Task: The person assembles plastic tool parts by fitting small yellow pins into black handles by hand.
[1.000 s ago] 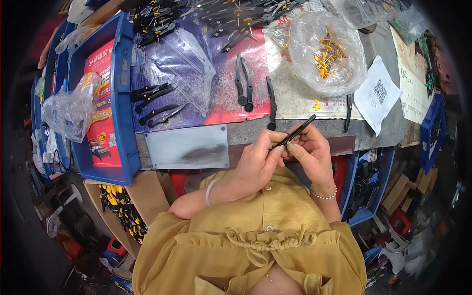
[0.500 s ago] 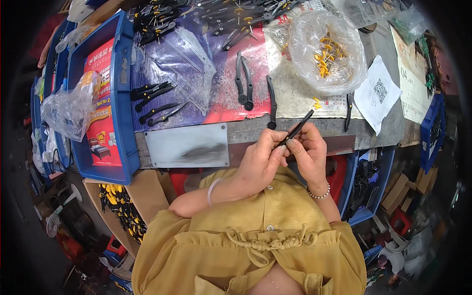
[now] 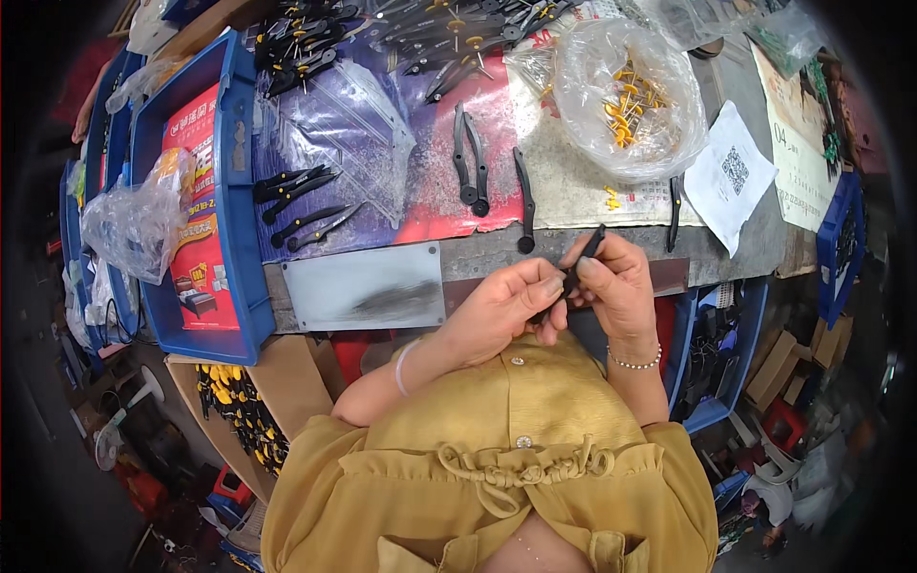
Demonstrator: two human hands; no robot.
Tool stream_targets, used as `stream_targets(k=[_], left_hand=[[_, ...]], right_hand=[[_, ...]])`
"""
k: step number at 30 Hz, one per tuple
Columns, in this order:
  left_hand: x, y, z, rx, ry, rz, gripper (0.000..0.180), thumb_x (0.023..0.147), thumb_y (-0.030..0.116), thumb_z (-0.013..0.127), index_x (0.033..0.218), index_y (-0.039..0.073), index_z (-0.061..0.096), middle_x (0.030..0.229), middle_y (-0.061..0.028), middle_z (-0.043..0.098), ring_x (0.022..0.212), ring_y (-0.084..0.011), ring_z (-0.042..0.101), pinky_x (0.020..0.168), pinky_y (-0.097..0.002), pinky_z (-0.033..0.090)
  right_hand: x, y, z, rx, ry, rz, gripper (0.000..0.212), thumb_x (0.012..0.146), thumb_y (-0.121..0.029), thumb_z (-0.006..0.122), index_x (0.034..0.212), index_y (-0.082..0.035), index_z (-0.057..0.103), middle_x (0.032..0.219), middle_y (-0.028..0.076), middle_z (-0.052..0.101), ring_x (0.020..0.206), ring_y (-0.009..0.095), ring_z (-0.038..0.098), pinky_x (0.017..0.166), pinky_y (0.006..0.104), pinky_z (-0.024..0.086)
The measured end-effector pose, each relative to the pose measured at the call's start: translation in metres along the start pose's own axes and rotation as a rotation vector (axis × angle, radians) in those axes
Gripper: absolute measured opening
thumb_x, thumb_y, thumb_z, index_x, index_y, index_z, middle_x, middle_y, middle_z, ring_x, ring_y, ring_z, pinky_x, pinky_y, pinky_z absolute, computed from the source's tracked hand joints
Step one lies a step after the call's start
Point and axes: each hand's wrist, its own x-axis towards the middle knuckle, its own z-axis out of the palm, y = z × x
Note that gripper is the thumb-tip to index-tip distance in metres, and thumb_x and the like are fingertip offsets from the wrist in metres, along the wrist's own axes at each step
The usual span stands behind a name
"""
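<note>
Both my hands are just off the table's front edge, pinching a slim black tool handle (image 3: 588, 250) that tilts up to the right. My left hand (image 3: 511, 301) grips it toward its lower end, which the fingers partly hide. Thumb and fingers of my right hand (image 3: 619, 282) close around it nearer the upper end. On the table ahead lie a pair of black handles (image 3: 470, 162) touching at one end and a single black handle (image 3: 526, 205). A clear plastic bag (image 3: 583, 124) holds yellow-headed pins (image 3: 626, 110).
Black snips (image 3: 296, 191) lie at the left, with a heap of black tools (image 3: 449, 38) farther back. A blue tray (image 3: 250, 201) borders the table's left side. White paper (image 3: 728, 181) lies at the right. Below stand a cardboard box (image 3: 306, 387) and a blue crate (image 3: 712, 415).
My right hand has shifted slightly right and nearer me, with its fingers rearranged on the handle. The handle is turned and sits a little lower; my left hand keeps hold of it.
</note>
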Motion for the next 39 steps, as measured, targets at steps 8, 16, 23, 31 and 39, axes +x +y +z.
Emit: stream_targets(k=[8, 16, 23, 31, 39], left_hand=[[0.003, -0.009, -0.009, -0.284, -0.103, -0.042, 0.03, 0.095, 0.024, 0.05, 0.119, 0.006, 0.047, 0.09, -0.0034, 0.051, 0.072, -0.0092, 0.048, 0.06, -0.0224, 0.04], [0.004, -0.014, -0.013, -0.507, -0.277, -0.075, 0.026, 0.094, 0.028, 0.052, 0.113, 0.011, 0.046, 0.072, 0.0007, 0.04, 0.061, -0.0096, 0.036, 0.056, -0.0234, 0.032], [0.008, -0.017, -0.014, -0.518, -0.257, -0.077, 0.026, 0.093, 0.032, 0.052, 0.108, 0.012, 0.047, 0.072, 0.0013, 0.04, 0.06, -0.009, 0.036, 0.055, -0.0226, 0.032], [0.007, -0.013, -0.012, -0.442, -0.155, -0.03, 0.021, 0.097, 0.025, 0.046, 0.109, 0.008, 0.046, 0.083, -0.0045, 0.052, 0.067, -0.0129, 0.049, 0.06, -0.0248, 0.039], [-0.001, -0.008, -0.004, 0.125, 0.083, 0.252, 0.029, 0.093, 0.012, 0.053, 0.118, 0.002, 0.044, 0.095, -0.0073, 0.058, 0.085, -0.0152, 0.058, 0.076, -0.0278, 0.047]], right_hand=[[0.002, 0.001, 0.009, 0.005, -0.014, 0.04, 0.014, 0.087, -0.01, 0.062, 0.078, -0.003, 0.055, 0.07, 0.001, 0.06, 0.058, 0.005, 0.053, 0.048, 0.0186, 0.038], [0.005, 0.003, 0.014, 0.006, -0.026, 0.04, 0.016, 0.086, -0.008, 0.062, 0.076, -0.003, 0.051, 0.074, 0.001, 0.06, 0.059, 0.004, 0.052, 0.051, 0.0186, 0.04], [0.009, 0.001, 0.016, 0.004, 0.007, 0.063, 0.018, 0.087, -0.008, 0.062, 0.074, -0.003, 0.049, 0.072, 0.001, 0.058, 0.059, 0.003, 0.05, 0.052, 0.0182, 0.04], [0.012, -0.007, 0.02, 0.014, 0.028, 0.092, 0.024, 0.087, -0.01, 0.062, 0.071, -0.004, 0.046, 0.065, 0.003, 0.057, 0.05, 0.005, 0.051, 0.044, 0.0202, 0.04], [0.015, -0.003, 0.02, -0.01, 0.113, 0.002, 0.031, 0.085, -0.012, 0.066, 0.066, -0.007, 0.043, 0.056, 0.002, 0.053, 0.044, 0.006, 0.05, 0.036, 0.0219, 0.037]])
